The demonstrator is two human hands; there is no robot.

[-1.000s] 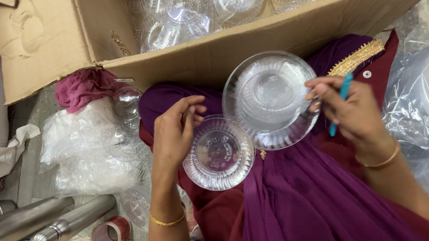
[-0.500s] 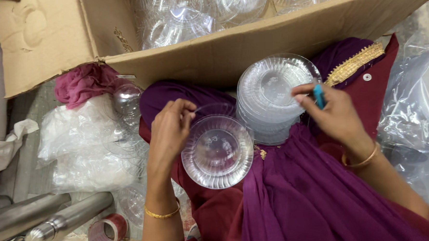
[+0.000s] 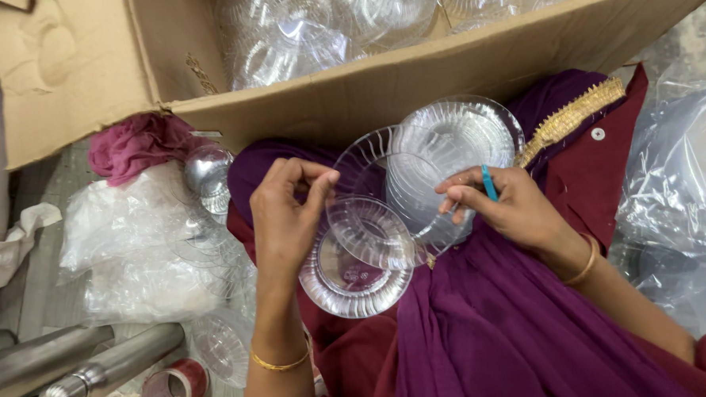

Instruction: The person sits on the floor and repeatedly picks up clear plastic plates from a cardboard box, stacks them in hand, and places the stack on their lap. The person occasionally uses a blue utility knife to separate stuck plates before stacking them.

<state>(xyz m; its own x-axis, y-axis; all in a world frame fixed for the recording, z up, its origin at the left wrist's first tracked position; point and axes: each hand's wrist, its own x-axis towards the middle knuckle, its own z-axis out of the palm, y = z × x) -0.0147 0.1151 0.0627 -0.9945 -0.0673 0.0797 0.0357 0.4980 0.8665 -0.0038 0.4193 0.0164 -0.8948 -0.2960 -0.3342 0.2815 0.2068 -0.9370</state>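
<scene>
Around: cardboard box [image 3: 411,85] far, plastic bags [image 3: 133,240] left | Our left hand [image 3: 286,217] pinches small clear bowl [image 3: 370,233] | Our right hand [image 3: 508,207] grips bowl stack [image 3: 446,151], blue pen [image 3: 489,182] | Room: little, only our lap.

glossy clear plastic bowls [image 3: 371,245], matt cardboard box [image 3: 411,69]

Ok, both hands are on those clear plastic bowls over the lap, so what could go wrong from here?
The left hand pinches only the rim of a small clear bowl above a second bowl; thin plastic might slip or crack. The right hand also holds a blue pen while steadying the plate stack, so the stack could tip off the lap. Loose plastic bags nearby could hide a dropped piece.
</scene>
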